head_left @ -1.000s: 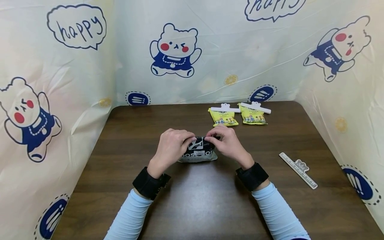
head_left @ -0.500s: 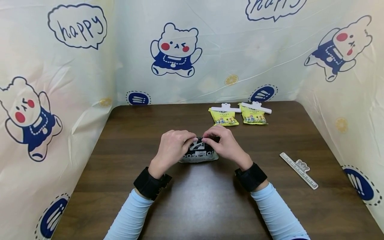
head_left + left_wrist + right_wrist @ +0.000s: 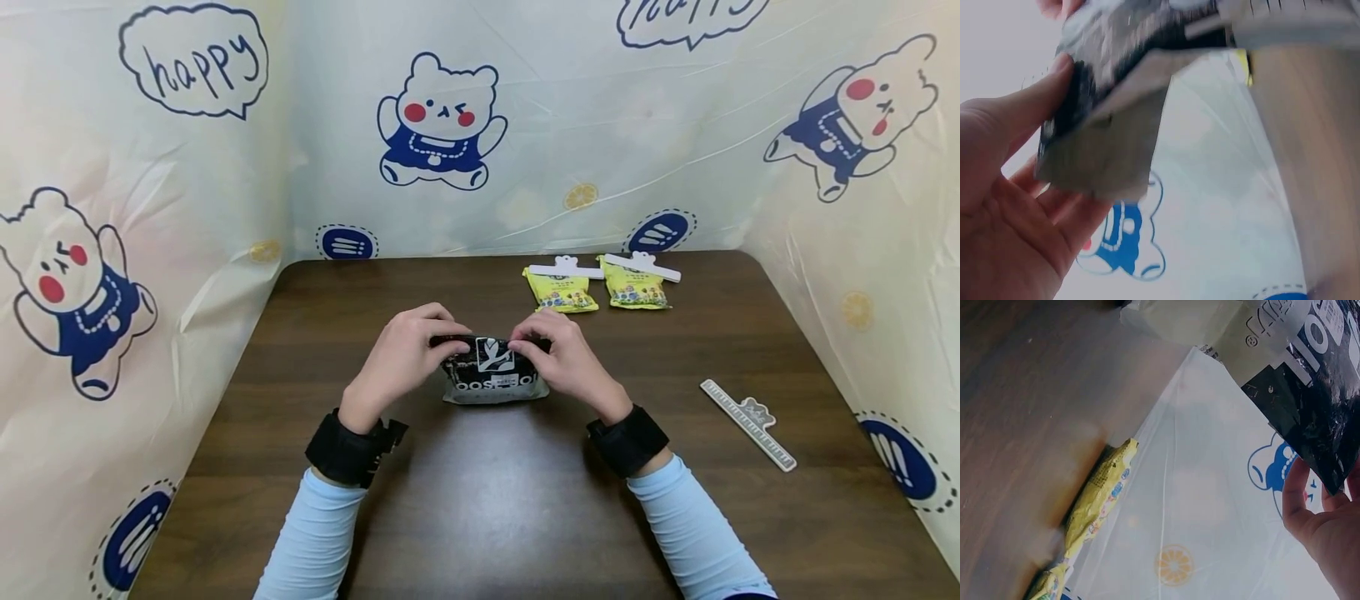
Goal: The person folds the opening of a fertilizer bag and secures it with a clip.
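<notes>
A black and grey plastic bag point(image 3: 495, 383) with white print stands on the table between my two hands. My left hand point(image 3: 408, 346) pinches its top left corner between thumb and fingers. At the top right, my right hand point(image 3: 561, 354) pinches the upper edge. In the left wrist view, the side of the bag point(image 3: 1110, 144) is blurred, with the left thumb point(image 3: 1047, 84) pressed on it. The right wrist view has the black corner of the bag point(image 3: 1316, 412) held in the right fingers point(image 3: 1297, 490).
Two yellow snack packets point(image 3: 562, 296) point(image 3: 636, 290) lie at the back, each with a white sealing clip point(image 3: 566, 269) point(image 3: 645, 264) across its top. A loose sealing clip point(image 3: 748, 425) lies on the table point(image 3: 480, 517) at the right. A printed curtain point(image 3: 330, 150) surrounds the far sides.
My left hand has moved left along the bag's top edge to its corner, uncovering more of the print. The right hand has stayed nearly in place, still pinching the edge.
</notes>
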Demonstrator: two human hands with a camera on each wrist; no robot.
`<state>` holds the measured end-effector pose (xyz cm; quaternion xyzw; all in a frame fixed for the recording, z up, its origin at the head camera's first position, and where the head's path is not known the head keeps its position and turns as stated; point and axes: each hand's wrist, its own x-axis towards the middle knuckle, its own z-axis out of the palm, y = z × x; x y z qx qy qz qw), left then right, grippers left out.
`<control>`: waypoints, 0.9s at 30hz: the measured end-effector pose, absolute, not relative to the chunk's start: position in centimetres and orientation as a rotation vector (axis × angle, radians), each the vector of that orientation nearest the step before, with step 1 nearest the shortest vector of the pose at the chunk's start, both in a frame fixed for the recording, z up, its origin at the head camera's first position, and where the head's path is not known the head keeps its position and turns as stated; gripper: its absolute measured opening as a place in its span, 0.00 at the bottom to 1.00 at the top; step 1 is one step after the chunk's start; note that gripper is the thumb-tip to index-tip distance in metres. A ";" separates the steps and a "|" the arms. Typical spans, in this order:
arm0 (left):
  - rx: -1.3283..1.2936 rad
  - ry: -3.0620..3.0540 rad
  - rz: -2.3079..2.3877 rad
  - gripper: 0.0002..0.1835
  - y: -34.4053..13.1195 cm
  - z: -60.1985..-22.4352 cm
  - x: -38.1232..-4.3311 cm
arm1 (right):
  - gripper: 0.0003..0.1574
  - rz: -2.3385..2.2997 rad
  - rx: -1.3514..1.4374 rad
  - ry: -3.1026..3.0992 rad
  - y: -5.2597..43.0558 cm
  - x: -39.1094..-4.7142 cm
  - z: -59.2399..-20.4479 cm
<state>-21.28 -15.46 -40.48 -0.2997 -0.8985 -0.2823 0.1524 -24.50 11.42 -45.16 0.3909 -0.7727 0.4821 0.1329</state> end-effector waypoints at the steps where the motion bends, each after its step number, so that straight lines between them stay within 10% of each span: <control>1: -0.861 -2.583 -0.822 0.09 -15.7 -40.4 -21.3 | 0.04 1.399 1.134 -2.246 11.5 -24.5 -45.1; 27: -0.940 -2.566 -0.892 0.03 -16.3 -40.0 -21.4 | 0.06 1.464 1.126 -2.245 11.7 -24.5 -45.3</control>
